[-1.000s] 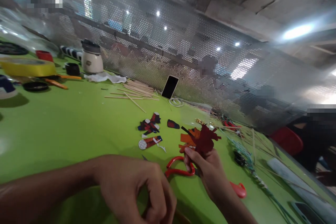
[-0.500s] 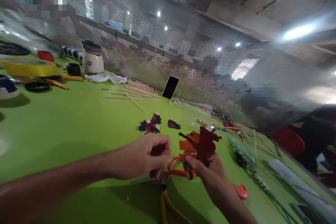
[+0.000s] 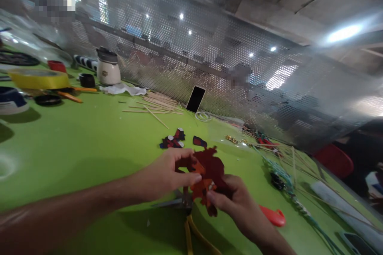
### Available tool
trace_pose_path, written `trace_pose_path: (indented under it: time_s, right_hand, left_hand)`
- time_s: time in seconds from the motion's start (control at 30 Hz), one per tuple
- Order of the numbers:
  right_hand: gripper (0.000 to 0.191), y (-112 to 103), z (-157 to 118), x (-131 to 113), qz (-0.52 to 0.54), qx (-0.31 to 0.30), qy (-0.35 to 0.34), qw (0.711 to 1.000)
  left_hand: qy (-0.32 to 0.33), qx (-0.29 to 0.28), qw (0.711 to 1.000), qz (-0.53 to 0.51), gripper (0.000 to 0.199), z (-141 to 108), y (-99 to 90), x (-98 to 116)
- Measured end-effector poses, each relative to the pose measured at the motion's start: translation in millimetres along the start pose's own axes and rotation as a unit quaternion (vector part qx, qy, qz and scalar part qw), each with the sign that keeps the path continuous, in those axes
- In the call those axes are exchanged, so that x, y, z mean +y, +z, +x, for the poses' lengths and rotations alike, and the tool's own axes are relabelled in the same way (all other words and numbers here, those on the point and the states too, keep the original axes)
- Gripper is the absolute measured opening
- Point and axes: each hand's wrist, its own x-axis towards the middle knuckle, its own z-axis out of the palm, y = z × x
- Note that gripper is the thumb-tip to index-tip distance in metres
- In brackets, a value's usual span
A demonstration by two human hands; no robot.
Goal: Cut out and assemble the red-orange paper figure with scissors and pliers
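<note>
Dark red cutout pieces [image 3: 214, 165], flat and irregularly shaped, are held together with orange cutout pieces [image 3: 201, 186] between my two hands. My left hand [image 3: 176, 173] pinches their left edge between thumb and fingers. From the right, my right hand [image 3: 236, 197] grips the lower part, its thumb in front. Below the hands lies a pointed metal blade [image 3: 167, 204], its other end hidden. Beside it are yellow-handled pliers [image 3: 188, 229]. Dark blue and red cutouts with white discs [image 3: 173, 140] rest just beyond my left hand, with a single dark cutout [image 3: 199, 141] to their right.
Thin wooden sticks [image 3: 158, 103] lie near a propped phone [image 3: 196, 99] and a white cable coil [image 3: 203, 116]. A yellow tape roll [image 3: 38, 79] and cream jar [image 3: 108, 69] stand left. Gold beads [image 3: 231, 139], green cord [image 3: 281, 175] and a red plastic object [image 3: 273, 216] lie right.
The cutouts have moved left and turned, and my left hand has closed on their edge. The red loops seen under my hands are now covered. The view has shifted slightly.
</note>
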Motion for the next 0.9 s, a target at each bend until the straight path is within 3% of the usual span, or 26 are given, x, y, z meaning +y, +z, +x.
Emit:
trace_pose_path:
  time_s: [0.1,0.17,0.33,0.6,0.9]
  right_hand:
    - [0.038,-3.8,6.5,0.1,0.005,0.022,-0.039,0.999]
    - [0.044,-5.1,9.1,1.6,0.005,0.040,-0.053,0.998]
    - [0.038,-2.2,10.5,5.4,0.002,0.028,-0.043,0.999]
    - [0.030,-4.2,11.6,6.5,-0.013,0.012,-0.030,0.999]
    - [0.019,-4.1,15.7,19.7,-0.108,0.051,-0.070,0.990]
  left_hand:
    - [-0.016,-0.005,0.999,-0.032,0.031,2.7,-2.9,1.7]
    - [-0.040,-0.022,0.998,-0.032,0.031,2.9,-3.7,3.9]
    - [-0.057,-0.046,0.997,-0.018,0.035,2.8,-5.2,3.9]
    - [-0.025,-0.001,0.999,-0.031,0.028,10.9,-12.2,-3.0]
    - [-0.044,0.050,0.997,-0.038,0.030,11.4,-13.0,-8.1]
